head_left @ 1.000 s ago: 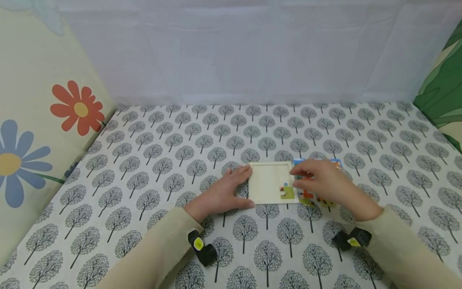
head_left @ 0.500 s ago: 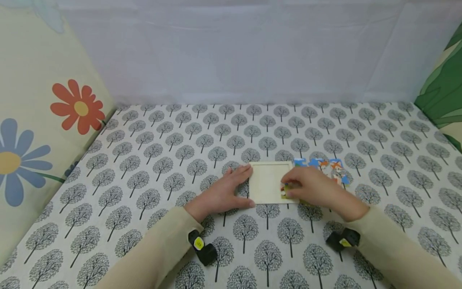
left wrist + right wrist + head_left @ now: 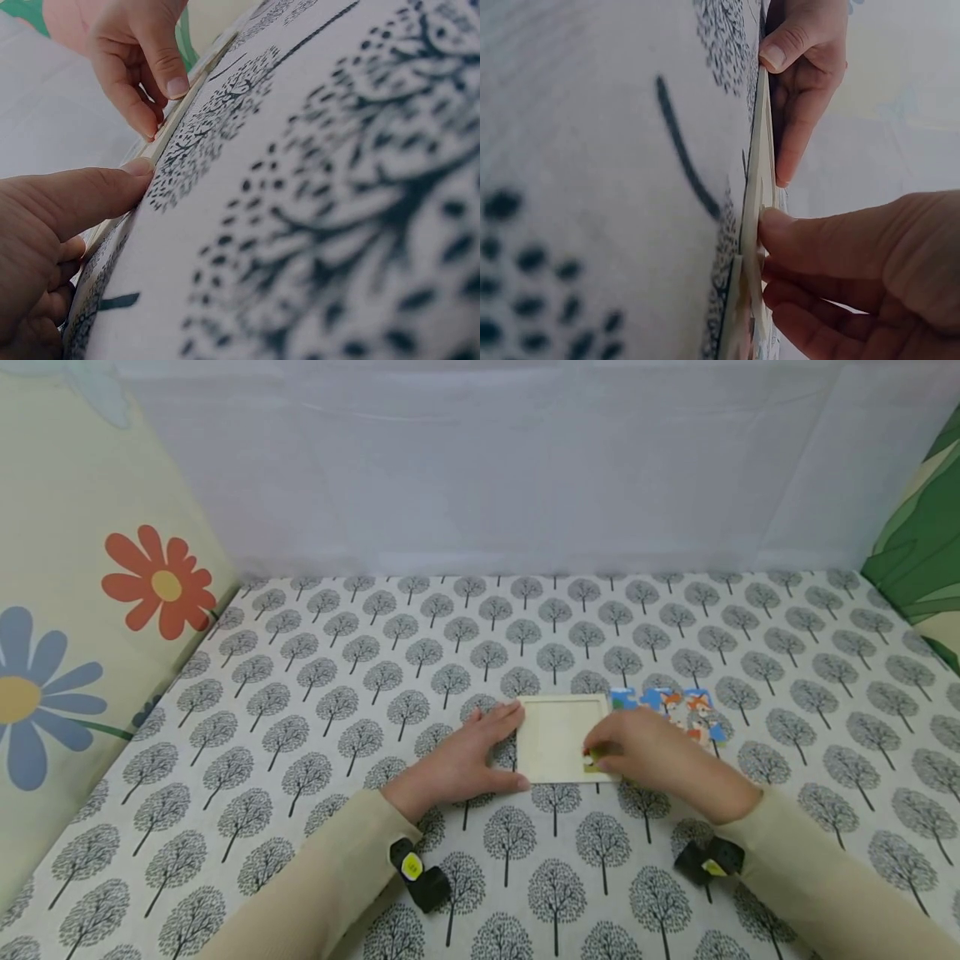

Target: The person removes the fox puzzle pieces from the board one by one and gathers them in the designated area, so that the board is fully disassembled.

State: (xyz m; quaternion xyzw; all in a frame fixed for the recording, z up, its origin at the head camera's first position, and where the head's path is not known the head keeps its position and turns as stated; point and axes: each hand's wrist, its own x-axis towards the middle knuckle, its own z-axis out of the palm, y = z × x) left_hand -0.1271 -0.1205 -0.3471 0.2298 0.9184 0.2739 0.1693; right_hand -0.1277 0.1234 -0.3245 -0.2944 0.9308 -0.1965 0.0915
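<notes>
A square, pale wooden puzzle tray [image 3: 550,735] lies flat on the tree-print cloth. My left hand [image 3: 459,764] rests at its left side with fingers extended, the thumb [image 3: 120,191] at the near left corner and the fingertips along the edge farther back. At the tray's near right corner sits a green puzzle piece [image 3: 588,763], partly covered by my right hand [image 3: 648,750]. The right thumb and fingers pinch at this piece; the right wrist view shows the thumb [image 3: 784,225] right at the tray's rim. Most of the tray's floor shows bare wood.
Several colourful puzzle pieces with foxes and blue sky [image 3: 697,706] lie just right of the tray, partly behind the right hand. The patterned cloth [image 3: 360,693] spreads around. A white curtain [image 3: 525,468] stands behind, with a flower-printed panel [image 3: 67,568] at left.
My right hand has come left and down from above the loose pieces onto the green piece in the tray's corner, uncovering the fox pieces. The left hand and tray have stayed put.
</notes>
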